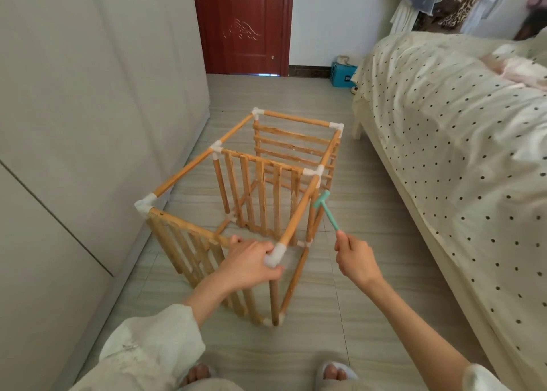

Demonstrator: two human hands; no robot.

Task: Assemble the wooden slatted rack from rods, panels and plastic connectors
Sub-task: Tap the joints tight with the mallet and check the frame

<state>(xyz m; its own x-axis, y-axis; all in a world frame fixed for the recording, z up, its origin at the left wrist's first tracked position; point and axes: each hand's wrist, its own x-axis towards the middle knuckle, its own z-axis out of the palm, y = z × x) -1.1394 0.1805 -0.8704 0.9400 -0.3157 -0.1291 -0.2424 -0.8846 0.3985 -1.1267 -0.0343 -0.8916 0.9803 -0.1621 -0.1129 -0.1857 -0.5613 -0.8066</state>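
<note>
The wooden rack point(189, 165) stands upright on the tiled floor, a frame of rods joined by white plastic connectors, with slatted panels at the near end, the middle and the far end. My left hand point(248, 263) grips the near right top corner, fingers curled round its white connector point(276, 254). My right hand point(353, 257) holds a small teal plastic hammer point(325, 208) by the handle. The hammer's head sits just right of the right top rod, below the middle connector point(315, 173).
A pale wardrobe wall point(88, 124) runs along the left, close to the rack. A bed with a dotted cover point(458, 154) fills the right. A dark red door point(242, 23) and a blue box point(343, 75) are at the far end. My slippered feet stand at the bottom edge.
</note>
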